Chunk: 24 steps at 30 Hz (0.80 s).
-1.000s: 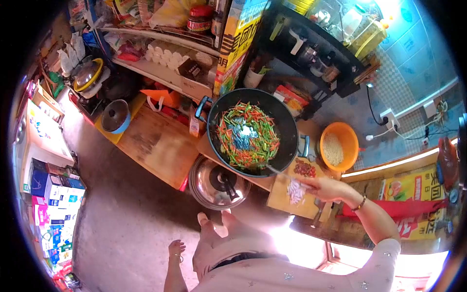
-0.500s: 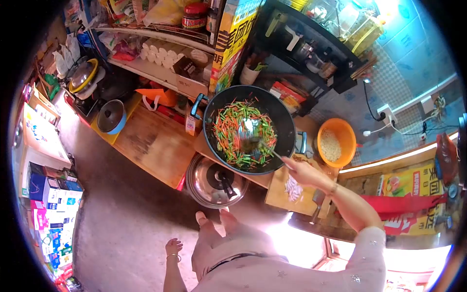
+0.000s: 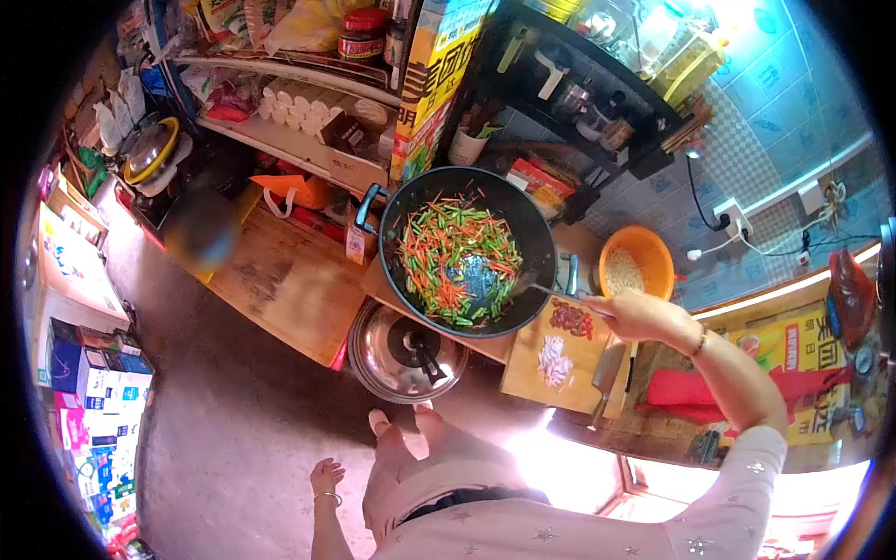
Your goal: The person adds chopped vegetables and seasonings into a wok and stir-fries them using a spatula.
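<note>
My right hand [image 3: 635, 315] grips the handle of a spatula [image 3: 558, 293], just beyond the right rim of a large black wok [image 3: 537, 219]. The spatula's head reaches into the wok's lower right part. Shredded green and orange-red vegetables [image 3: 434, 233] lie in the wok, with a bare dark patch low in the middle. Down by my side hangs my left hand [image 3: 327, 476], holding nothing, its fingers apart and slightly bent. Under my right forearm, a wooden cutting board [image 3: 583, 387] bears pale chopped pieces [image 3: 554, 362], reddish-brown chopped pieces [image 3: 571, 319] and a cleaver [image 3: 609, 373].
An orange bowl [image 3: 665, 261] of pale grains stands right of the wok. A large metal lid [image 3: 369, 341] with a black knob sits below the wok. Left of it runs a wooden counter [image 3: 285, 280]. A black shelf [image 3: 597, 75] and yellow-printed panel [image 3: 439, 84] rise behind.
My right hand has drawn right, away from the wok, bringing the spatula toward its right side. The vegetables have shifted. The reddish-brown pieces and cleaver show more fully. My left hand stays low.
</note>
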Tool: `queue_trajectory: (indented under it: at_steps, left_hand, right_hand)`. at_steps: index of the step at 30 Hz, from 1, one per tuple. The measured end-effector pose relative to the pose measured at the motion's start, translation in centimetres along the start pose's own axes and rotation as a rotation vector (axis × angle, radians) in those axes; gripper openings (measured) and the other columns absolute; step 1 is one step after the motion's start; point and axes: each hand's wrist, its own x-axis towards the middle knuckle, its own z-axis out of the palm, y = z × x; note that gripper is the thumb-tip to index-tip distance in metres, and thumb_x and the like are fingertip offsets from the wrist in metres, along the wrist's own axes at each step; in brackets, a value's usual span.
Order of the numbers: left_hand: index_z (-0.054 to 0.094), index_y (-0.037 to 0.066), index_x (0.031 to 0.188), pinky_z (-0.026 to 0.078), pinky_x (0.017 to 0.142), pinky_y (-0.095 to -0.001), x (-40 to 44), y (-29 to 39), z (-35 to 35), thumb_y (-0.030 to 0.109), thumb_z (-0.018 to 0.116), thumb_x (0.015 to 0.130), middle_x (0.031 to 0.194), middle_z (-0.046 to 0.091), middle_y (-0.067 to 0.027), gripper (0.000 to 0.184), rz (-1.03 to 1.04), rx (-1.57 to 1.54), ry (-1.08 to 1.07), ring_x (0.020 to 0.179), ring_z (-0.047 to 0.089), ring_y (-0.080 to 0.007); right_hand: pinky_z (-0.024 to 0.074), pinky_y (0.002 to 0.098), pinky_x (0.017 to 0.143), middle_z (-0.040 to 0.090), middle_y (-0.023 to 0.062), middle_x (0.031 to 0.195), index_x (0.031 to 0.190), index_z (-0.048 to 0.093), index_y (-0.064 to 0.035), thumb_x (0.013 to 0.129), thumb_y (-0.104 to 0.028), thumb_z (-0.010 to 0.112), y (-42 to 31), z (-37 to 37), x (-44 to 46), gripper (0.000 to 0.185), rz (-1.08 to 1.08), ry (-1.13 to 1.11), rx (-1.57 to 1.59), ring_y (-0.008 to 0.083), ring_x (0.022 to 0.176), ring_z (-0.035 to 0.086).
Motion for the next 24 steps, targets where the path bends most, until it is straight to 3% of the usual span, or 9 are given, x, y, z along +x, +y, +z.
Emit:
queue_trajectory:
  at_steps: [5,8,10,11,13,15,20,23,24]
  left_hand:
    - [0.056,0.004,0.102,0.051,0.048,-0.0296,0.2,-2.7,-1.4,0.021,0.053,0.086,0.080,0.063,-0.0129,0.023,-0.153,-0.029,0.037,0.060,0.063,-0.0229]
    - [0.056,0.004,0.101,0.050,0.047,-0.0293,-0.3,-3.0,-1.8,0.019,0.053,0.085,0.079,0.063,-0.0134,0.022,-0.142,0.022,0.043,0.060,0.063,-0.0231]
    - [0.056,0.004,0.101,0.050,0.048,-0.0294,-0.7,-2.9,-2.0,0.018,0.053,0.085,0.079,0.063,-0.0132,0.022,-0.100,-0.044,0.043,0.060,0.063,-0.0229]
    - [0.056,0.004,0.101,0.050,0.048,-0.0295,-0.6,-2.8,-1.7,0.018,0.052,0.085,0.079,0.063,-0.0130,0.022,-0.056,-0.106,0.036,0.060,0.063,-0.0226]
    - [0.056,0.004,0.101,0.050,0.048,-0.0295,-0.8,-3.1,-1.2,0.018,0.053,0.085,0.079,0.062,-0.0127,0.022,-0.085,-0.131,0.049,0.059,0.062,-0.0225]
    - [0.056,0.004,0.101,0.050,0.047,-0.0296,-1.4,-3.1,-1.7,0.018,0.053,0.085,0.078,0.062,-0.0124,0.022,-0.112,-0.137,0.071,0.059,0.062,-0.0223]
    - [0.056,0.003,0.101,0.050,0.048,-0.0272,-1.7,-2.0,-2.1,0.019,0.053,0.087,0.077,0.062,-0.0110,0.022,-0.169,-0.222,-0.008,0.059,0.062,-0.0206]
    - [0.056,0.004,0.101,0.049,0.049,-0.0267,-2.9,-1.4,-1.0,0.019,0.052,0.087,0.077,0.062,-0.0103,0.021,-0.062,-0.051,0.071,0.061,0.063,-0.0204]
    - [0.056,0.004,0.101,0.049,0.049,-0.0272,-2.6,-1.4,-0.9,0.019,0.052,0.088,0.077,0.062,-0.0102,0.021,-0.116,-0.053,0.058,0.061,0.062,-0.0204]
  right_hand:
    - [0.0470,0.0455,0.057,0.059,0.0237,0.074,0.131,0.040,-0.0146,0.084,-0.012,0.045,-1.4,-0.1,3.3,0.047,0.073,-0.091,-0.108,0.0372,0.069,0.060]
    - [0.0488,0.0441,0.063,0.061,0.0230,0.084,0.129,0.042,-0.0163,0.080,-0.008,0.047,0.0,3.9,9.1,0.051,0.010,0.209,-0.086,0.0345,0.074,0.063]
    - [0.0471,0.0391,0.049,0.059,0.0169,0.077,0.129,0.041,-0.0174,0.086,-0.011,0.044,1.3,6.2,9.5,0.044,-0.078,0.378,0.594,0.0249,0.056,0.059]
    - [0.0471,0.0391,0.049,0.059,0.0169,0.077,0.129,0.041,-0.0174,0.086,-0.011,0.044,2.0,6.6,9.8,0.044,-0.083,0.378,0.585,0.0249,0.056,0.059]
    - [0.0356,0.0262,0.034,0.049,0.0067,0.068,0.130,0.038,-0.0205,0.091,-0.014,0.040,2.3,6.5,9.8,0.040,0.304,0.099,1.704,0.0109,0.044,0.044]
    - [0.0223,0.0159,0.032,0.041,0.0026,0.067,0.133,0.033,-0.0239,0.092,-0.014,0.041,2.9,5.8,12.1,0.042,0.203,-0.094,2.297,0.0046,0.040,0.030]
    - [0.0247,0.0217,0.034,0.039,-0.0019,0.060,0.133,0.037,-0.0233,0.094,-0.023,0.044,-5.2,3.4,14.6,0.040,-0.054,0.012,1.261,0.0056,0.040,0.030]
    - [0.0437,0.0293,0.044,0.053,0.0108,0.059,0.132,0.040,-0.0179,0.091,-0.016,0.044,-3.1,7.6,13.9,0.041,-0.469,0.365,0.399,0.0165,0.047,0.053]
    - [0.0437,0.0293,0.044,0.053,0.0108,0.059,0.132,0.040,-0.0179,0.091,-0.016,0.044,-3.0,6.2,11.6,0.041,-0.464,0.367,0.402,0.0165,0.047,0.053]
